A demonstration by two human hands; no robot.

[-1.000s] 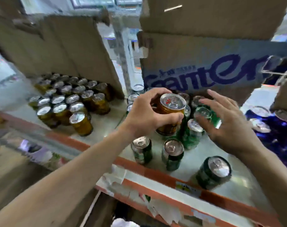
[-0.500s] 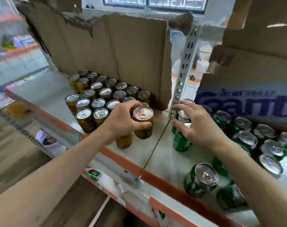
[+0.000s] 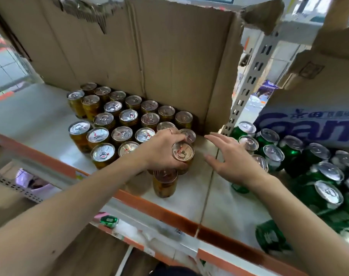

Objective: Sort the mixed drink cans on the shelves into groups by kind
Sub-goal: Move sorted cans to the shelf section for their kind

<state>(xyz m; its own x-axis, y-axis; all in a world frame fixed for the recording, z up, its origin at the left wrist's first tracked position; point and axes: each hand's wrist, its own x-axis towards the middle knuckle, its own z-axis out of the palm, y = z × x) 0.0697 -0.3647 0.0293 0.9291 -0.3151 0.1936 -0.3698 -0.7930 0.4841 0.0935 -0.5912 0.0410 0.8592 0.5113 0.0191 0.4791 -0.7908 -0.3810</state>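
The left hand (image 3: 161, 151) is closed round the top of a gold can (image 3: 183, 154), with the fingers curled over its rim from the left. The can is held upright at the right front corner of the gold group. Whether its base is set on the shelf (image 3: 40, 116) cannot be told, as the lower part is hidden by the hand.

At the left of the shelf, the gold cans (image 3: 119, 120) are packed upright in close rows, lids up, against a torn sheet of cardboard (image 3: 149, 56) at the back. A lone gold can (image 3: 165, 183) is stood just in front of the held one, close to the orange strip (image 3: 159, 213) along the shelf edge, and is partly covered by the left wrist.

The right hand (image 3: 233, 159) is held open with the fingers spread and straight, palm down, above the seam between the two shelf boards. Nothing is gripped by it. It is placed between the held can and the green group, with green lids partly hidden behind it.

Behind it, a perforated white post (image 3: 249, 86) is seen rising from the shelf. To the right of the post, the green cans (image 3: 289, 154) are gathered loosely, most upright, before a box (image 3: 309, 124) printed with blue letters. One tipped green can (image 3: 269, 237) is seen at the front edge, blurred.
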